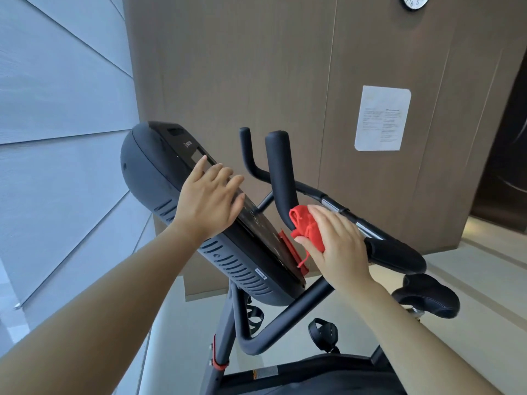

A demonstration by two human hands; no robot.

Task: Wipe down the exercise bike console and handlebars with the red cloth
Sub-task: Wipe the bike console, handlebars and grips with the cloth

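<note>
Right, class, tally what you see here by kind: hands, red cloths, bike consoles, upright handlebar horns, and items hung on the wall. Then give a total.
Hands: 2, left hand and right hand
red cloth: 1
console: 1
Upright handlebar horns: 2, near horn and far horn
Wall items: 2, clock and paper notice
Total: 8

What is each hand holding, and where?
The right hand grips the bunched red cloth around its middle; the left hand rests on the console, holding nothing.

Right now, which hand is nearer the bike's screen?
Left. The left hand rests open on the screen; the right hand holds the red cloth against the handlebar beside it.
</note>
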